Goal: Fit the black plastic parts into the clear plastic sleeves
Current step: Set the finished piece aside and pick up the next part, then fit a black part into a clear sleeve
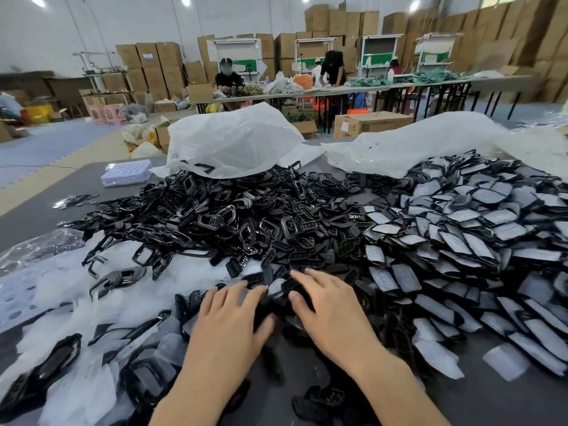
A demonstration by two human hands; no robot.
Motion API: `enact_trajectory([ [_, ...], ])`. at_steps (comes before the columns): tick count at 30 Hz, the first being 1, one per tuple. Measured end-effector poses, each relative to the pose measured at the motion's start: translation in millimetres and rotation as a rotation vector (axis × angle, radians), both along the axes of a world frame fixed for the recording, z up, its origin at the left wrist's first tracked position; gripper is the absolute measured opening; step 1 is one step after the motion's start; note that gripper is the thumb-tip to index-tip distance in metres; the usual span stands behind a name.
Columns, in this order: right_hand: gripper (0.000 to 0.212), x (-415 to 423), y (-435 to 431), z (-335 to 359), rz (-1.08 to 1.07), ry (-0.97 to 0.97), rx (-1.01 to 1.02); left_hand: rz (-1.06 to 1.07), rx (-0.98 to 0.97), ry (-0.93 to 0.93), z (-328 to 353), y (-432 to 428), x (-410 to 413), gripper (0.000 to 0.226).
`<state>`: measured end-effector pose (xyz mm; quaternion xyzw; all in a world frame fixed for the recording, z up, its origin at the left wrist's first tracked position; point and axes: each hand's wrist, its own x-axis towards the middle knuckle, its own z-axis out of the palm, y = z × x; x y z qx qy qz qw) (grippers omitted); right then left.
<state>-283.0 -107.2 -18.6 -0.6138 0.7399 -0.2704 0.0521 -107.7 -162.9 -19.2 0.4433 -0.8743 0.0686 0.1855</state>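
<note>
Left hand [227, 315]: we pinch the black part [276, 300], fingers over it and thumb under.
Right hand [330, 312]: we grasp the same part from its other side, thumb on top.
Clear sleeve [275, 285]: on the part's far end, between our fingertips; how far on, we cannot tell.
Loose black parts [246, 216]: heaped beyond our hands.
Sleeved parts [461, 229]: piled at our right.
Empty sleeves [76, 302]: spread at our left.
White bags [233, 139]: behind both heaps.
</note>
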Motion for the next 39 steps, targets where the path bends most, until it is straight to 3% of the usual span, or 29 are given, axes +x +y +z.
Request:
enact_trajectory([
  [3, 0.045, 1, -2, -4, 0.004, 0.072, 0.051, -0.028, -0.033, 0.049, -3, -5, -2, 0.039],
  [13, 0.029, -1, -3, -4, 0.029, 0.003, -0.017, -0.004, -0.035, 0.19, -1, -9, -5, 0.02],
  [17, 0.03, -6, -9, 8, -0.022, -0.158, -0.147, 0.008, 0.036, 0.323, 1, -8, -3, 0.028],
  [21, 0.038, -15, -49, 33, -0.098, -0.084, -0.23, -0.022, 0.116, 0.41, 1, -7, 0, 0.022],
  [25, 0.054, -19, -100, 46, -0.092, -0.027, -0.016, -0.04, 0.104, 0.372, 3, -5, 1, 0.025],
  [28, 0.048, -21, -116, 35, -0.09, 0.121, 0.156, -0.052, 0.11, 0.399, 5, -5, 1, 0.016],
  [30, 0.038, -22, -114, 25, -0.11, 0.248, 0.126, -0.05, 0.081, 0.403, 6, -5, -1, 0.02],
  [33, 0.031, -22, -102, 17, -0.132, 0.309, 0.032, -0.048, 0.153, 0.429, 7, -3, -2, 0.053],
  [35, 0.029, -22, -91, 16, -0.15, 0.287, -0.008, -0.035, 0.213, 0.434, 9, -2, -1, 0.067],
  [39, 0.022, -22, -59, 15, -0.203, 0.133, -0.15, -0.039, 0.243, 0.412, 13, 2, -1, 0.069],
])
